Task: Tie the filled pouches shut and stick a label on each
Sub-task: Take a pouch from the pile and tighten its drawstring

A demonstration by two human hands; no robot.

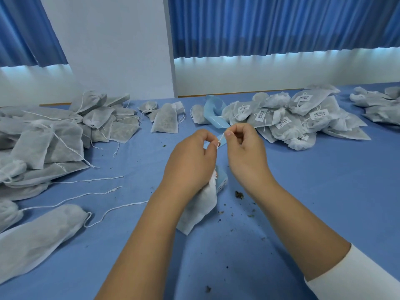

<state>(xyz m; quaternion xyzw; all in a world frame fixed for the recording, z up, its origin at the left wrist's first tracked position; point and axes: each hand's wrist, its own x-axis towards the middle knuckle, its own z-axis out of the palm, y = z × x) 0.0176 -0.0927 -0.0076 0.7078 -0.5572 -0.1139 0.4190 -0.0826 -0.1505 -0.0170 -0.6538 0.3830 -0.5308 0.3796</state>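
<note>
With the left hand (pixel 190 161) clutching the pouch (pixel 198 204) above the counter (pixel 303 191) and both hands pinching its drawstring (pixel 220 138), the thin cord could slip from the right hand (pixel 244 152), leaving a loose knot.

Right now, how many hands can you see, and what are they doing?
2. The left hand holds a white pouch above the blue table; the right hand, beside it, pinches the pouch's string. Both grips are closed.
</note>
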